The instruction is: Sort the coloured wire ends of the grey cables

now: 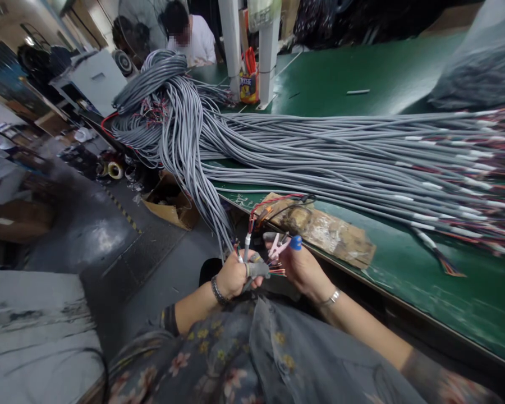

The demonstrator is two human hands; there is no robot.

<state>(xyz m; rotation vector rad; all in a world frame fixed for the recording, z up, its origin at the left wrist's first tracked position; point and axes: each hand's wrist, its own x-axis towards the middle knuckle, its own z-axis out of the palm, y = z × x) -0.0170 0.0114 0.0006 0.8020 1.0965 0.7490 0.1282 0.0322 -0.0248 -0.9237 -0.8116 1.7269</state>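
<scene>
Bench (332, 70), 2 o'clock: cables (303, 140) aligned, presumably against tangling. Left hand (234, 276) clenches grey cable (246, 251); right hand (305, 270) pinches pink tool (278, 247).

Head camera, only view, is looking forward and down over wearer's shirt (219, 359), framing left hand (234, 275) and right hand (305, 272) close below centre, bench (404, 73) running off rightward, co-worker (201, 39) showing farther back.
</scene>
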